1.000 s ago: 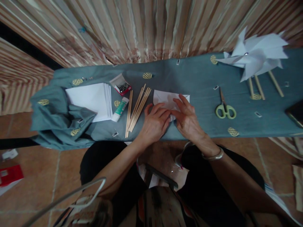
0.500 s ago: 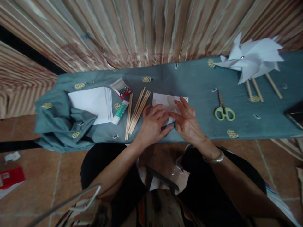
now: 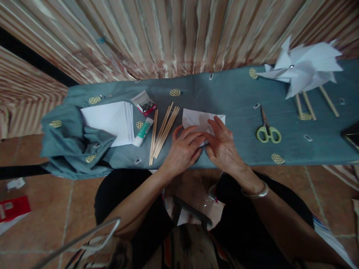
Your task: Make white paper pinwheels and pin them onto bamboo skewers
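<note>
A creased white sheet of paper [image 3: 193, 117] lies on the cloth in front of me, its lower part covered by both hands. My left hand [image 3: 183, 148] is closed at the paper's near edge, fingers bent and pressed together. My right hand [image 3: 223, 145] grips the right part of the sheet, index finger and thumb near the left fingertips. The fingertips meet around the near edge, so the fold there is mostly hidden. Left of the hands lie several thin wooden sticks [image 3: 165, 132] and a green and white glue stick [image 3: 143, 132].
A stack of white paper [image 3: 108, 121] sits at the left, partly under bunched cloth. A small box of metal pins [image 3: 146, 106] stands open behind the glue stick. Green-handled scissors [image 3: 268, 134] lie to the right. White paper pinwheels [image 3: 305, 71] on sticks rest at the far right.
My left thumb has drawn in toward the fingers, and the left fingers have closed up at the paper's near edge. The view has shifted slightly.
</note>
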A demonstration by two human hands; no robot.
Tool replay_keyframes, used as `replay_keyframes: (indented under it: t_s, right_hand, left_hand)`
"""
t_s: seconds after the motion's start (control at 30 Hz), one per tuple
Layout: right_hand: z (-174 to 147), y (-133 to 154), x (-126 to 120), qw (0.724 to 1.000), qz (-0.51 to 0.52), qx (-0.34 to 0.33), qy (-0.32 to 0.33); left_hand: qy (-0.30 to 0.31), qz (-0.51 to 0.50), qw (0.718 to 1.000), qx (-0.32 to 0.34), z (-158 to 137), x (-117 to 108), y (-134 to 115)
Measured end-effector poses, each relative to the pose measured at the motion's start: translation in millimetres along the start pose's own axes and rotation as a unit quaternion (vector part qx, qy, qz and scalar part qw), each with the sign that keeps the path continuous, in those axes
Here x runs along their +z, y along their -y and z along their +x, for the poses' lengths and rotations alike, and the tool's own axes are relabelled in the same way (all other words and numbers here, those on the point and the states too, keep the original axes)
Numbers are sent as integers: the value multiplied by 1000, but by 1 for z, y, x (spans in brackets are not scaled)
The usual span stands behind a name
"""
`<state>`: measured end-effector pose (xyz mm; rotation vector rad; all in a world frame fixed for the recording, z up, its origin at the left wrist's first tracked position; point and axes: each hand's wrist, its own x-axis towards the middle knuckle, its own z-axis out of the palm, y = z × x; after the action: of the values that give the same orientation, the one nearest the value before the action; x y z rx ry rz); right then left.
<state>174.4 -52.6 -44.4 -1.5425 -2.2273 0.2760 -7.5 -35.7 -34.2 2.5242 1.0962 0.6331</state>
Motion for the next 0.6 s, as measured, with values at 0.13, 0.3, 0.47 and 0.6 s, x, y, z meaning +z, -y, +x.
replay_keyframes:
  t_s: [0.13, 0.3, 0.47, 0.6]
  right_hand:
    - [4, 1, -6, 1000, -17, -2, 20]
    - [11, -3, -13, 999, -12, 1, 43]
    - [15, -8, -13, 1000, 2, 1, 26]
    - [17, -10, -13, 1000, 15, 4, 12]
  left_hand:
    - [-7, 3, 1000, 9, -1, 2, 0]
    - [-22, 6, 1000, 22, -2, 6, 2]
    - [-20, 10, 999, 26, -4, 5, 1]
    - [-16, 12, 999, 29, -5, 2, 1]
